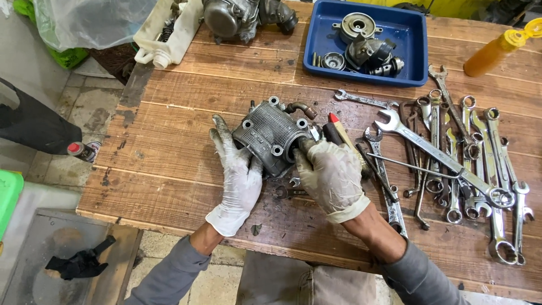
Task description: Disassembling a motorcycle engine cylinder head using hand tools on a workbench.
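Hands in grimy white gloves clamp a grey finned engine cylinder (270, 138) on the wooden worktop (169, 164): left hand (240, 178) cups its side, right hand (333, 175) grips the open end. Heavy, rigid, probably oily; wrenches (451, 152) lie beside.

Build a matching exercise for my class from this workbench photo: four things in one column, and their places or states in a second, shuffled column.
Things:
1. grey metal engine part
2. blue tray
3. pile of wrenches
4. orange squeeze bottle

Places:
a. lying at the bench's far right corner
b. spread across the right of the bench
c. gripped between the gloved left hand and right hand
d. holding small round parts, far side of the bench

Pairs: 1-c, 2-d, 3-b, 4-a
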